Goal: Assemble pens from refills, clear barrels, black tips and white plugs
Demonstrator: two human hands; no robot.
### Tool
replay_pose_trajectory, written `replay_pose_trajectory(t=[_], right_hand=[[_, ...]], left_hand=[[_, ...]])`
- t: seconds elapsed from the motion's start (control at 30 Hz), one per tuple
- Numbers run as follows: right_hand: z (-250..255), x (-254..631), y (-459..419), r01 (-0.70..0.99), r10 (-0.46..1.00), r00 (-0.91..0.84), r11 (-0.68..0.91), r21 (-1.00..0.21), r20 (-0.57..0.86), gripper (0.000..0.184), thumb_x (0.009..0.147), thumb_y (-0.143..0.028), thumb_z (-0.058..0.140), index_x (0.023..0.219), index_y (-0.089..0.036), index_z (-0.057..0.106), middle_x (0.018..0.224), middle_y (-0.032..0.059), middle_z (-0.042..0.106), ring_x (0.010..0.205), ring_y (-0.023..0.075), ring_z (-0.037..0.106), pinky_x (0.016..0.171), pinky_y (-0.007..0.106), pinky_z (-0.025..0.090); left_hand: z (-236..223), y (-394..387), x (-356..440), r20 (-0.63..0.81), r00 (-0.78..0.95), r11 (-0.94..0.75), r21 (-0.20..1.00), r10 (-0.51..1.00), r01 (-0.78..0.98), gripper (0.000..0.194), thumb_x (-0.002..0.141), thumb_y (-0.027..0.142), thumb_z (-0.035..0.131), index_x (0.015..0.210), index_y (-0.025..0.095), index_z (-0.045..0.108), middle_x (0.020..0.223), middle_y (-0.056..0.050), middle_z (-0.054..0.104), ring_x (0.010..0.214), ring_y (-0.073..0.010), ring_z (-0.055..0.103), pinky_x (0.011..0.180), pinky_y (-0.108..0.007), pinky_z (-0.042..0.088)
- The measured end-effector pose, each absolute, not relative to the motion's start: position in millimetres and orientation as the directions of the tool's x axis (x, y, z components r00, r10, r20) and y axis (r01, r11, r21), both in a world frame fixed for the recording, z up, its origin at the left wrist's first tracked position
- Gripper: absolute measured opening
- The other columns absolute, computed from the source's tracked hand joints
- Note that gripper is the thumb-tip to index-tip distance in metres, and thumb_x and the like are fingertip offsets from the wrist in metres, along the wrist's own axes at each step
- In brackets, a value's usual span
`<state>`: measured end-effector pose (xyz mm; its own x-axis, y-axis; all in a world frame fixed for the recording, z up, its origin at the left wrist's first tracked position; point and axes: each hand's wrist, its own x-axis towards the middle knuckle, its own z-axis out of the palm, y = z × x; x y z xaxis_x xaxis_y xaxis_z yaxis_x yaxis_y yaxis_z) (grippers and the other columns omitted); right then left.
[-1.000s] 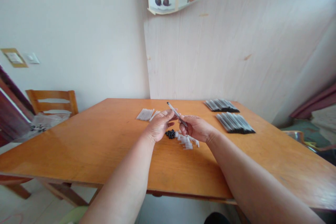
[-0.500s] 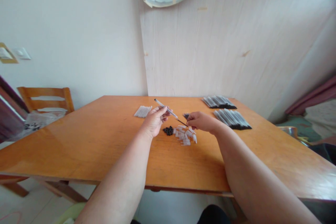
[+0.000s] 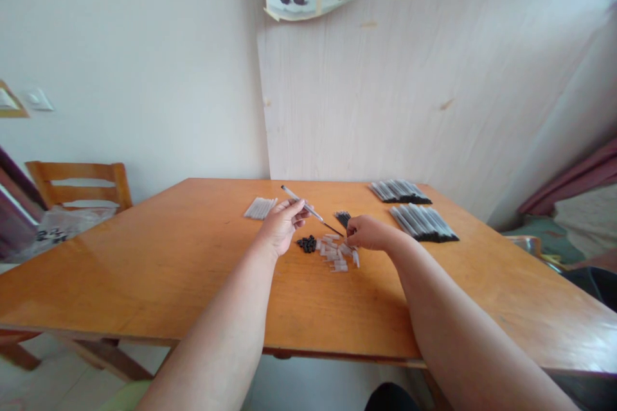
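Observation:
My left hand [image 3: 284, 225] is closed around a clear pen barrel [image 3: 313, 212] with a black end, held tilted above the table. A thin dark refill [image 3: 333, 229] sticks out of its lower right end. My right hand [image 3: 365, 233] is pinched just beyond the refill's tip, low over a pile of clear pen caps [image 3: 332, 253]; what its fingertips hold, if anything, is hidden. Left of the caps lies a heap of small black plugs [image 3: 307, 244]. Behind the right hand is a bundle of dark refills [image 3: 342, 218].
Clear barrels [image 3: 260, 208] lie in a row behind my left hand. Two rows of pens with black ends, a far one [image 3: 399, 191] and a nearer one [image 3: 424, 223], lie at the right on the wooden table [image 3: 193, 270]. A wooden chair [image 3: 80, 183] stands at the left.
My right hand has come off the end of the refill and moved slightly down to the clear caps. My left hand still holds the barrel, with the refill sticking out.

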<state>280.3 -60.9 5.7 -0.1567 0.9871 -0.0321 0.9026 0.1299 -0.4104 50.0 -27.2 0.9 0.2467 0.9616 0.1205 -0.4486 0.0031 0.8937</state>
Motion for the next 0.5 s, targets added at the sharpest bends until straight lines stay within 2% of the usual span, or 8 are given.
replay_pose_trajectory(t=[0.27,0.5], right_hand=[[-0.2,278.9,-58.4,0.945,0.989,-0.144,0.125,-0.303,-0.042,0.006,0.064,-0.023,0.066,0.061,-0.017,0.066,0.062,0.0037,0.063,0.056,0.0149,0.052,0.05,0.026,0.03],[5.0,276.1,-62.0,0.942,0.987,-0.158,0.149,-0.299,-0.006,0.01,0.068,-0.023,0.061,0.06,-0.017,0.063,0.061,0.0032,0.062,0.054,0.0141,0.051,0.049,0.026,0.027]], left_hand=[[1.8,-27.9,49.5,0.114,0.247,0.006,0.899,0.962,-0.439,0.024,0.07,0.032,0.078,0.082,0.016,0.064,0.095,-0.009,0.073,0.073,-0.0117,0.064,0.064,-0.023,0.04],[1.5,-27.8,49.8,0.111,0.247,0.01,0.898,0.963,-0.44,0.025,0.07,0.034,0.078,0.083,0.016,0.065,0.093,-0.008,0.073,0.073,-0.0115,0.064,0.064,-0.023,0.04]])
